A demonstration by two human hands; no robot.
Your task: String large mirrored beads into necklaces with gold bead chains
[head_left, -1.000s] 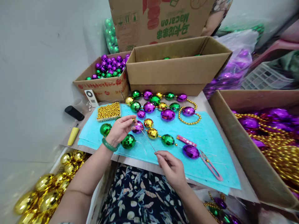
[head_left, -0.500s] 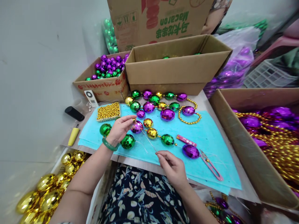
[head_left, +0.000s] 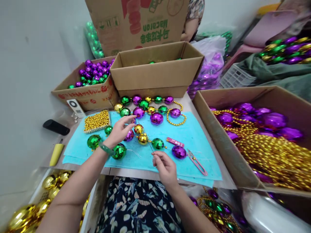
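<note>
My left hand (head_left: 119,130), with a green bangle on its wrist, pinches the upper end of a thin needle just above a purple faceted bead (head_left: 129,135). My right hand (head_left: 164,165) pinches the lower end of that needle (head_left: 151,147) near the front edge of the blue mat (head_left: 194,136). Gold (head_left: 143,139), green (head_left: 157,143) and purple (head_left: 179,151) faceted beads lie strung in a line on the mat between my hands. A large green bead (head_left: 119,151) sits by my left wrist.
A tray of small gold beads (head_left: 96,120) lies left of my hand. Pink snips (head_left: 196,161) and a pink strip (head_left: 175,141) rest on the mat. Finished strands (head_left: 148,106) lie behind, with cardboard boxes (head_left: 157,76) of beads. A box of gold strands (head_left: 267,145) stands right. A person sits behind the boxes.
The view has swung to the right, shifting everything leftward. My right hand moved up closer to the beads, shortening the visible needle between my hands; my left fingers have spread a little.
</note>
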